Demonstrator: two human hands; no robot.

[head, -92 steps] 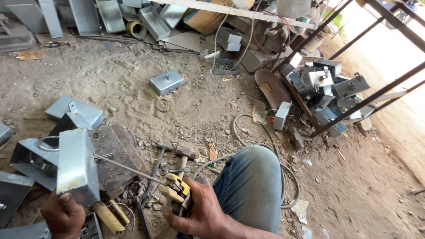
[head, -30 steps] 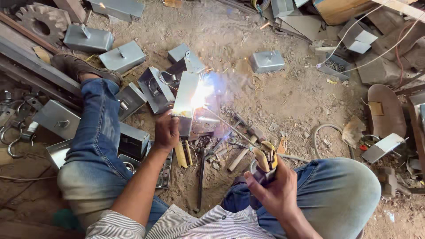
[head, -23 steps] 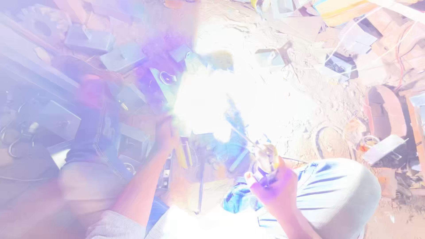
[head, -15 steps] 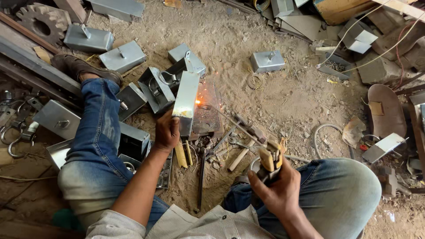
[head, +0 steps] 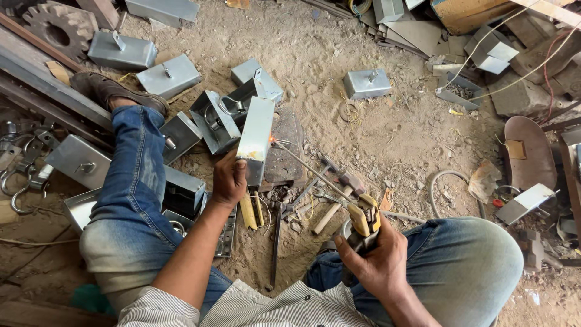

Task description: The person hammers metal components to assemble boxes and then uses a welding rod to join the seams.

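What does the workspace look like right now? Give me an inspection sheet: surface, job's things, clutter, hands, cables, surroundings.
Surface: sandy dirt floor, littered with scraps.
Job's things: grey metal box held upright on a dark plate; welding rod with its tip at the box's edge, a small orange glow there.
Clutter: more metal boxes scattered around, hammer, loose tools between the legs.
Hands: left hand grips the box's lower end; right hand shut on the yellow rod holder.
Cables: pale wires top right; hose loop by the right knee.
Surroundings: gear wheel and steel beam at left, hooks far left.
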